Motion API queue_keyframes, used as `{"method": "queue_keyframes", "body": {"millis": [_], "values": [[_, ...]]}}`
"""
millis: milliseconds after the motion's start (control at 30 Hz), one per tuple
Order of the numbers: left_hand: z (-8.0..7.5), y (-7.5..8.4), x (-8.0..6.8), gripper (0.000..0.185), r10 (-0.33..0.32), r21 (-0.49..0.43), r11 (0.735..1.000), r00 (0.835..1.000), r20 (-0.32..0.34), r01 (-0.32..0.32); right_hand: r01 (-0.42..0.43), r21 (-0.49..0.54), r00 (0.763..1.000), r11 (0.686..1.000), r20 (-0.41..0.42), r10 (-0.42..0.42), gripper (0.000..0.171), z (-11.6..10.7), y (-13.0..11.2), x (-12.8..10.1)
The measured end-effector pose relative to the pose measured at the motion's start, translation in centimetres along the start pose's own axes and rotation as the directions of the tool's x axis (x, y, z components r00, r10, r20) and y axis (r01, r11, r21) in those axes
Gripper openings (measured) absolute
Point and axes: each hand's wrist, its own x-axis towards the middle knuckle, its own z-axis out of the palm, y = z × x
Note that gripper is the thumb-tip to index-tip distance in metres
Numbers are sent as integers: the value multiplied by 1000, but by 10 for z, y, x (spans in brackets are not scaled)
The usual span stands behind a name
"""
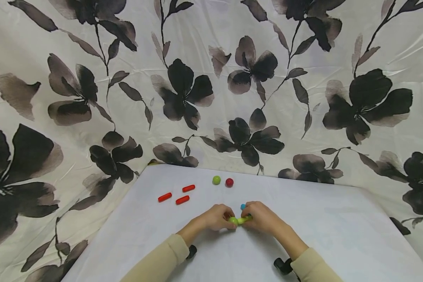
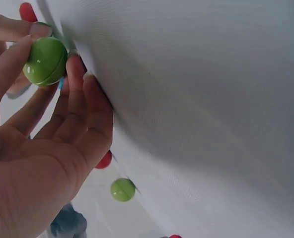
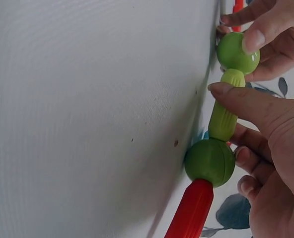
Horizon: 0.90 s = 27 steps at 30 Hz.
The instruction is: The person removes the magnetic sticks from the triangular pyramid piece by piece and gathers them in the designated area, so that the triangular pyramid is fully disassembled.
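My left hand (image 1: pixel 228 219) pinches a green ball (image 1: pixel 233 221) between thumb and fingertips; the left wrist view shows that ball (image 2: pixel 45 60) close up in the left hand (image 2: pixel 30 42). My right hand (image 1: pixel 247 217) grips a light green rod (image 1: pixel 244 219) that points into the ball. In the right wrist view the right hand (image 3: pixel 239 124) holds the rod (image 3: pixel 222 116). Its upper tip meets the pinched ball (image 3: pixel 236 52). Its lower end joins a second green ball (image 3: pixel 210 161), which carries a red rod (image 3: pixel 191 210). Both hands hover just above the white table (image 1: pixel 338 231).
Three loose red rods (image 1: pixel 182 199) lie on the table to the left. A green ball (image 1: pixel 216 179) and a red ball (image 1: pixel 229 182) sit behind the hands. A small blue piece (image 1: pixel 243 206) peeks out by my right hand. A flowered cloth (image 1: pixel 211 78) hangs behind the table.
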Motion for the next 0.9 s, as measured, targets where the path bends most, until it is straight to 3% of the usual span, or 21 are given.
{"method": "queue_keyframes", "body": {"millis": [267,467,667,900], "values": [[-2,1,-7,19,7,3,1000,1000,27,-7,-39,57,999,998,1,39,10,1,-1,1],[-13,0,-6,23,-47,1,999,999,12,46,-35,28,999,999,-1,35,11,-1,1,1],[-19,-3,21,26,-60,31,998,996,-71,62,-89,-45,996,995,-10,89,22,-6,3,-5],[-10,6,68,29,-129,120,980,968,-214,157,-261,32,964,965,-51,262,33,-21,7,-23]]}}
